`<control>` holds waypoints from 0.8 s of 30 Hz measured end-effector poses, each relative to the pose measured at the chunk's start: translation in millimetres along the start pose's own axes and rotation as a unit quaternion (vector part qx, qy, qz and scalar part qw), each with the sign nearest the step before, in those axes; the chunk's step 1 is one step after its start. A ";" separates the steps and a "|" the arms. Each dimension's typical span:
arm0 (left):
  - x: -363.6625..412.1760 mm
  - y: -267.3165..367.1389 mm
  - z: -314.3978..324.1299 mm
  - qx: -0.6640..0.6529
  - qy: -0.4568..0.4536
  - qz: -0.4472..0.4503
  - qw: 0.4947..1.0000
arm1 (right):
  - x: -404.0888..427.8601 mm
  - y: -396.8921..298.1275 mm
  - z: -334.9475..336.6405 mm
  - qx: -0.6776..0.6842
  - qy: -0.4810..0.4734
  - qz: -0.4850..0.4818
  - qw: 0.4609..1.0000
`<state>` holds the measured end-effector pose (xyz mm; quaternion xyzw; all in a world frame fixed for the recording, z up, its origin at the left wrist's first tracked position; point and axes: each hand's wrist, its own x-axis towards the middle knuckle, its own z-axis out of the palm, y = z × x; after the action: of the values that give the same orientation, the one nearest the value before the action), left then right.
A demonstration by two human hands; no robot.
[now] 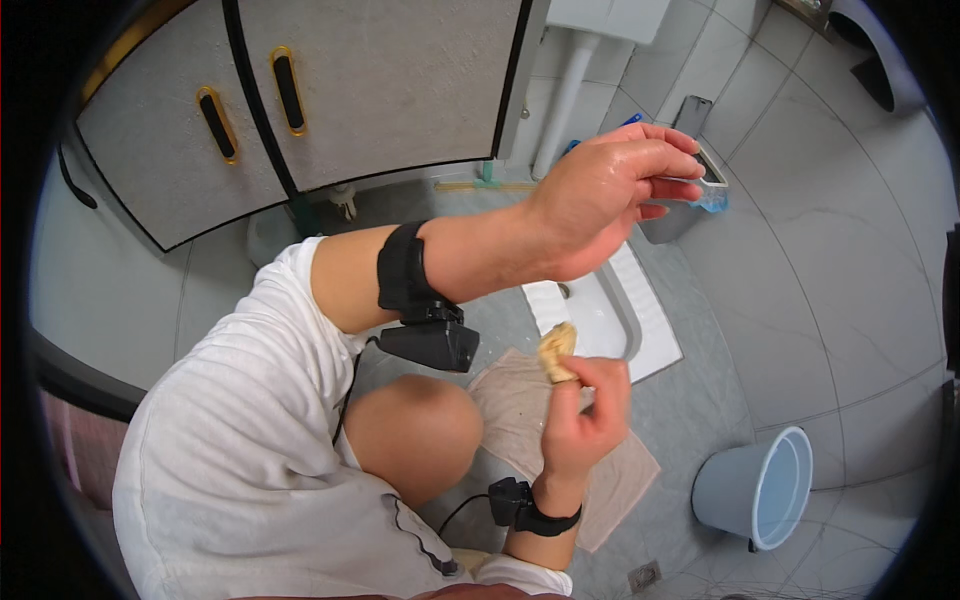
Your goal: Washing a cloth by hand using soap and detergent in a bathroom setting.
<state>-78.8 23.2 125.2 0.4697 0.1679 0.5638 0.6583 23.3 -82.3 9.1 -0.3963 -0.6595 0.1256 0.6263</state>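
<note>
My left hand point(600, 195) is held out at the upper right, back up, fingers slightly bent and apart, with nothing in it. Its skin has a wet shine. Lower down, my right hand point(589, 420) pinches a small pale-yellow lump point(556, 349) between thumb and index finger; I cannot tell what the lump is made of. Beneath the right hand a pinkish-beige cloth point(510, 412) lies spread on the floor. A white squat toilet point(656, 334) is set in the floor between the two hands, partly hidden by my left wrist.
A light-blue bucket point(724, 487) stands at the lower right, near a floor drain point(643, 577). Behind my left hand is a grey waste bin point(664, 226). A grey two-door cabinet point(390, 90) and a white pipe point(566, 105) are at the back. Strapped black devices point(427, 345) sit on both arms, with cables.
</note>
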 end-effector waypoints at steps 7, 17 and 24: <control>-27.2 -34.7 -28.6 0.533 -0.258 -0.025 0.806 | 20.2 35.1 -10.7 0.333 0.114 0.331 0.875; -32.2 -90.7 -39.5 0.370 -0.143 -0.012 0.918 | 36.5 33.0 -112.8 0.565 0.268 0.163 0.763; -58.2 -90.3 -30.7 0.397 -0.265 -0.032 0.878 | 33.6 -1.8 -121.5 0.525 0.271 0.092 0.801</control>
<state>-67.0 -9.0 18.9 0.8178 0.2119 0.2828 0.4543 138.5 -100.8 57.1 -0.0833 -0.2563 0.3969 0.8774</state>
